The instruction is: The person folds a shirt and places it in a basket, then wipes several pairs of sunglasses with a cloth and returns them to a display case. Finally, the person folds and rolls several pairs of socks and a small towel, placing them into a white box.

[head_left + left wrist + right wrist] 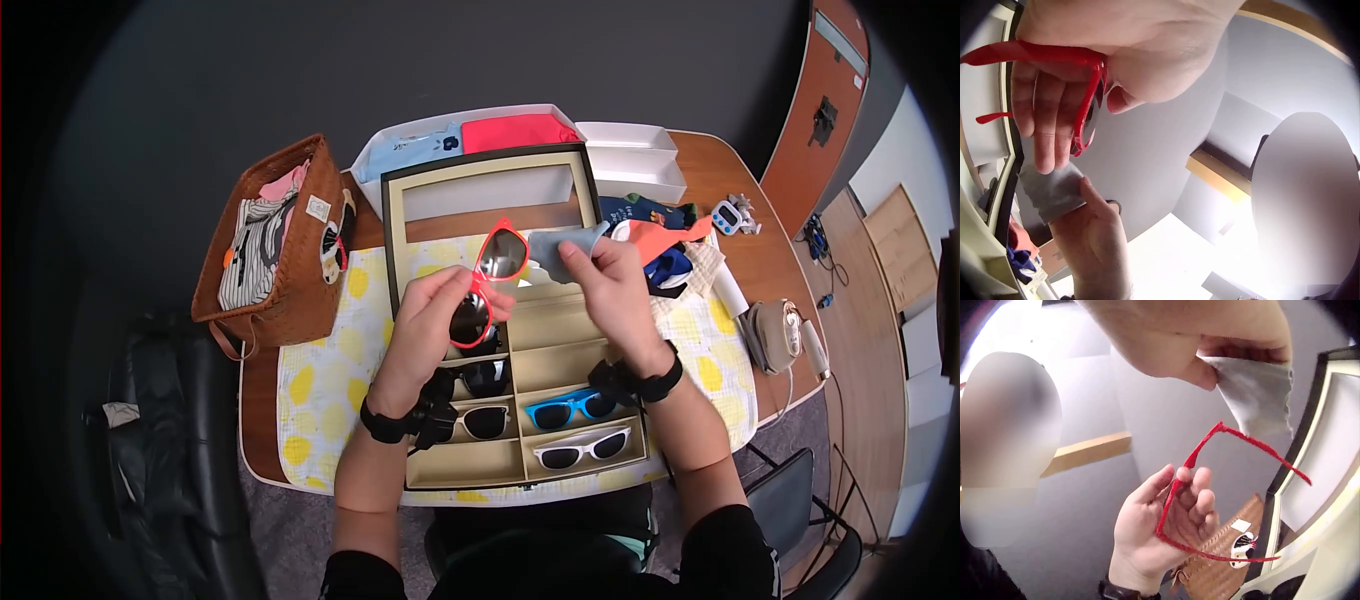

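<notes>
Red-framed sunglasses [505, 252] with dark lenses are held up in my left hand [428, 318], thumb and fingers pinching them near the bridge. Their temples stand unfolded in the right wrist view. My right hand [617, 292] pinches a thin grey cloth [548, 250] between thumb and fingers, close beside the upper lens. Both hands are above a sunglasses case [465, 466] with its windowed lid raised. In its compartments lie blue sunglasses [570, 408], white sunglasses [583, 452] and several dark pairs, partly hidden by my left hand and wrist.
A wicker basket [318, 262] of clothes stands at the left. Behind the lid is a white box [366, 172] with folded clothes, beside white trays [640, 180]. Crumpled clothes [668, 262], a timer [727, 217] and a beige pouch [770, 338] lie at the right.
</notes>
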### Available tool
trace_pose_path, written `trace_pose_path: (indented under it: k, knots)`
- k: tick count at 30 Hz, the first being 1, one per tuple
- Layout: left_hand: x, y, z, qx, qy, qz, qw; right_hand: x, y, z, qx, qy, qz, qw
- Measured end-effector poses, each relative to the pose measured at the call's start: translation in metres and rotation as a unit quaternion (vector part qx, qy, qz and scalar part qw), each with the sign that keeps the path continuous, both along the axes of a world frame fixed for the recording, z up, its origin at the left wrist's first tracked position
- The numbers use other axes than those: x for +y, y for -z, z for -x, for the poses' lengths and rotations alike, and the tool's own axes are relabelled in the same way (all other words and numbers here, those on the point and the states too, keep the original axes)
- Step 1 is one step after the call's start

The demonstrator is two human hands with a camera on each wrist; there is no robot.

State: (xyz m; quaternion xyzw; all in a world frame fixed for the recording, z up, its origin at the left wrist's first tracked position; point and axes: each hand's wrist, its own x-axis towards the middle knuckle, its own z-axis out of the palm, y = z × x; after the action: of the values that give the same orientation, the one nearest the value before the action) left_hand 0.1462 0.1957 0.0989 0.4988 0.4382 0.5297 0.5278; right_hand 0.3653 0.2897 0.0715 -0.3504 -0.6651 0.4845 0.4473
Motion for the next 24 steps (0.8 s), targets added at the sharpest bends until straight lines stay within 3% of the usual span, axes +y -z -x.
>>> trace_pose_path:
  k: [3,5,7,9,11,12,16,18,20,24]
  knots:
    - [-0.003,-0.003,-0.006,-0.014,0.011,0.020,1.000,-0.029,-0.020,0.016,0.085,0.032,-0.095,0.991]
    - [-0.005,-0.003,-0.009,0.011,0.013,0.022,1.000,-0.036,-0.030,0.012,0.030,0.008,-0.135,0.990]
    - [-0.004,0.001,-0.010,0.019,0.006,0.003,1.000,-0.044,-0.031,0.014,-0.155,0.065,-0.351,0.921]
    - [-0.005,0.004,-0.011,0.025,-0.001,-0.014,1.000,-0.054,-0.032,0.017,-0.184,0.054,-0.352,0.916]
    - [-0.006,0.006,-0.012,0.119,-0.059,-0.056,0.990,-0.063,-0.037,0.022,-0.173,0.031,-0.445,0.878]
    - [-0.007,0.007,-0.012,0.118,-0.059,-0.056,0.990,-0.066,-0.038,0.022,-0.173,-0.006,-0.443,0.879]
    - [-0.009,0.006,-0.009,0.126,-0.076,-0.068,0.987,-0.055,-0.031,0.023,-0.175,-0.019,-0.483,0.858]
    - [-0.009,0.006,-0.010,0.131,-0.071,-0.051,0.987,-0.050,-0.028,0.021,-0.178,-0.002,-0.452,0.874]
    - [-0.006,0.009,-0.016,0.053,-0.055,-0.060,0.995,-0.048,-0.029,0.019,-0.192,0.007,-0.445,0.874]
    - [-0.008,0.003,-0.016,0.081,-0.051,-0.047,0.994,-0.048,-0.031,0.020,-0.216,0.034,-0.434,0.874]
